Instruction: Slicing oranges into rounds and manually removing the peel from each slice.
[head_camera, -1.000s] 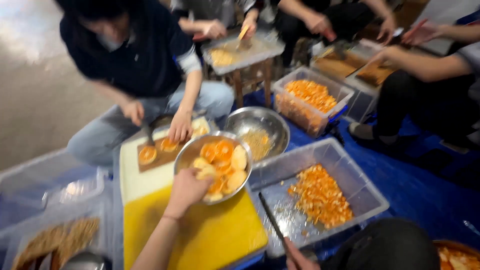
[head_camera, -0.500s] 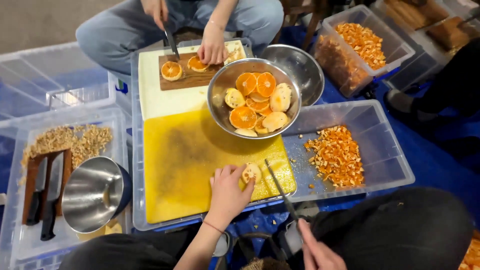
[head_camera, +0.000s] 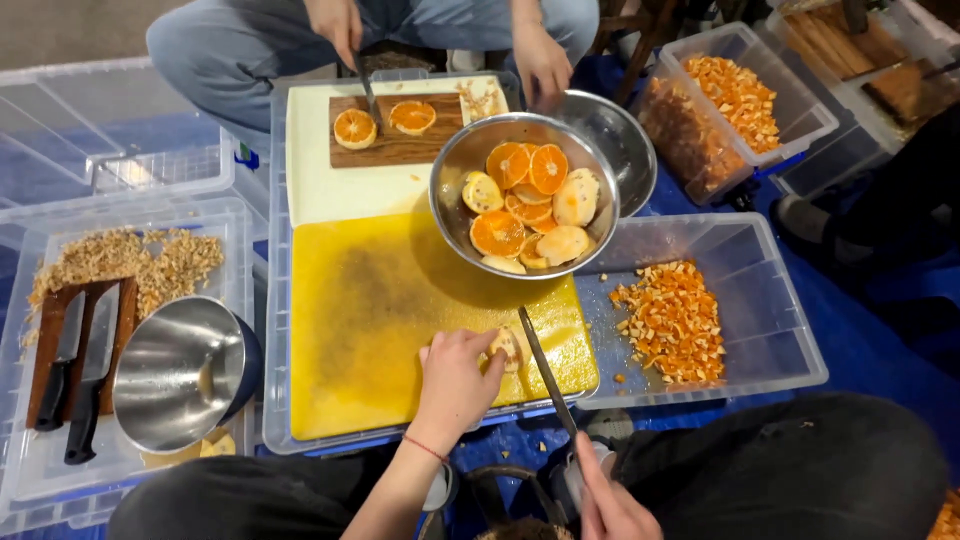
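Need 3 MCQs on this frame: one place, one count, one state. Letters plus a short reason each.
1. Where does the orange piece under the left hand lie?
A. on the yellow cutting board
B. in the clear bin
C. on the floor

2. How many orange halves lie on the wooden board?
A. one
B. two
C. four

3. What does the right hand hold?
A. nothing
B. a spoon
C. a knife

Answers:
1 A, the piece rests on the yellow surface.
2 B, two cut faces show side by side.
3 C, the blade runs from that hand to the piece.
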